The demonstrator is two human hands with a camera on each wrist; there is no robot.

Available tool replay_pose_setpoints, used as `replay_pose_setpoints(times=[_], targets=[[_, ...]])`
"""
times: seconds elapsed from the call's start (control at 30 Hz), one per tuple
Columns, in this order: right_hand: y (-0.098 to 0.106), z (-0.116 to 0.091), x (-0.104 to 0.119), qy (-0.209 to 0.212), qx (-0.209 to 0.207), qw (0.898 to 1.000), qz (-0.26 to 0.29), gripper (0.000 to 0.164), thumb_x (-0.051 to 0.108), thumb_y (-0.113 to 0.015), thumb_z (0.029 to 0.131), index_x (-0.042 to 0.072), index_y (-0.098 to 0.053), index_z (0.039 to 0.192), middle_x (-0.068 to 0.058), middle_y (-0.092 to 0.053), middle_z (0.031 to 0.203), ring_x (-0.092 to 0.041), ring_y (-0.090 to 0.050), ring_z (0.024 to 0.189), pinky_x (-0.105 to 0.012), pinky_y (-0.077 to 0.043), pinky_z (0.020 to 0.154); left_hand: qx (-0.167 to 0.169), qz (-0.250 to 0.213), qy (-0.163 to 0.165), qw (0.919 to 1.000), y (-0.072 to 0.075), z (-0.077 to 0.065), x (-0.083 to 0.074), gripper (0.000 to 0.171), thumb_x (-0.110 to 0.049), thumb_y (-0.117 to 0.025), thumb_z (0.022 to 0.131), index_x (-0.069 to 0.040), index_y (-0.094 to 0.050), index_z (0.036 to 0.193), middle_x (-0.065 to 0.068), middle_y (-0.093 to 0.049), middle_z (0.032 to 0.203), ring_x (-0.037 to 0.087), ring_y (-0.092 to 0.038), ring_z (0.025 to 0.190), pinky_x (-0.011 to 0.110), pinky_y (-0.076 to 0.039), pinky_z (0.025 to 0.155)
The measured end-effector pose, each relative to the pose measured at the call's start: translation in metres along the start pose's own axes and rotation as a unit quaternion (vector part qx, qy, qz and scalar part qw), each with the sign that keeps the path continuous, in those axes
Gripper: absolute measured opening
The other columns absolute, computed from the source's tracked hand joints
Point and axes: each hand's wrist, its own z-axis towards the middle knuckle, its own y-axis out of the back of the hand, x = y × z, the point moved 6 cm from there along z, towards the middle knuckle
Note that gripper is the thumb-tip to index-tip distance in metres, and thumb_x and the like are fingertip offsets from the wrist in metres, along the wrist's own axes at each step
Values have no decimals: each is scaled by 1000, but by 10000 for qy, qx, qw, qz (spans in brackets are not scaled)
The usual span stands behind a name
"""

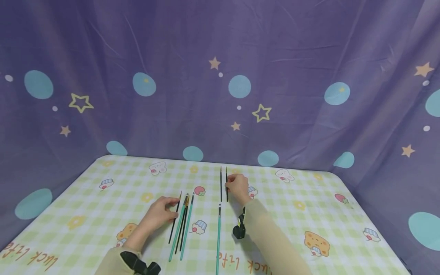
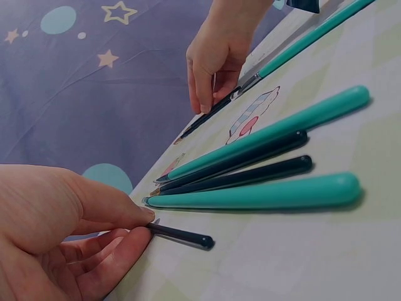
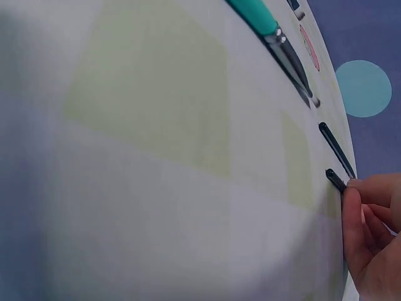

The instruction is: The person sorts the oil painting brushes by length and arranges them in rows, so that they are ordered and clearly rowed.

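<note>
My left hand (image 1: 156, 214) pinches a thin black paintbrush (image 1: 172, 231) between thumb and index finger, its rounded handle end (image 2: 197, 239) pointing toward me. Just right of it lie two teal paintbrushes (image 1: 186, 233) with two black ones (image 2: 257, 174) between them. Farther off, my right hand (image 1: 238, 188) pinches another black paintbrush (image 1: 227, 196) that lies along the table. Parallel to that one, slightly left, is a second black paintbrush (image 1: 221, 187). Nearer to me, a teal paintbrush (image 1: 218, 238) lies lengthwise, its bristle end (image 3: 294, 66) pointing away. My fingers cover part of both pinched brushes.
A green-and-white checked cloth (image 1: 275, 214) with printed cartoon pictures covers the table. Behind the table's far edge hangs a purple curtain (image 1: 192, 114) with stars and blue dots. Dark wrist cameras (image 1: 239, 226) are strapped over both sleeves.
</note>
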Motion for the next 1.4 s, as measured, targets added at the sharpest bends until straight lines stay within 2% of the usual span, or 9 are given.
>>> replay_pose_setpoints(times=[0.27,0.5,0.67,1.0,1.2,1.4], targets=[[0,-4,2,-7,24,9999,161,22,3,-67,75,0,-69,97,-6,-66,78,-9,-59,51,-21,-51,50,9,115,-34,9999,2,-2,-2,49,-6,-67,73,-2,-57,121,12,-53,106,12,-50,62,26,-43,63],[3,-11,7,102,-105,9996,236,20,4,-66,76,-1,-68,95,-7,-66,77,-10,-60,54,-21,-51,50,43,15,-36,10000,5,-2,-5,48,-5,-65,75,-1,-56,122,15,-52,108,13,-51,59,26,-44,60],[-2,-21,13,140,154,9990,385,18,5,-67,76,0,-67,94,-6,-62,76,-10,-58,52,-23,-50,49,62,-78,-22,9999,5,0,-5,48,-3,-65,75,0,-56,122,15,-52,107,13,-51,58,25,-46,57],[-8,-42,33,572,310,9979,-48,18,7,-68,76,0,-67,92,-4,-61,73,-9,-56,50,-20,-47,49,59,-118,32,9999,3,1,-6,49,-3,-66,74,0,-56,122,15,-52,106,13,-50,61,25,-47,56],[-17,-54,39,563,720,9953,322,19,6,-67,78,-2,-65,95,-6,-62,76,-10,-58,50,-21,-49,47,78,-82,65,9999,2,-1,-5,49,-4,-66,74,-1,-56,122,16,-52,108,14,-51,64,24,-47,56],[-31,-70,51,523,1081,9911,576,19,7,-68,77,-1,-64,94,-4,-61,71,-12,-59,48,-22,-49,45,81,-84,99,9999,0,-2,-2,49,-4,-66,74,-1,-56,122,16,-52,109,15,-50,68,24,-47,57]])
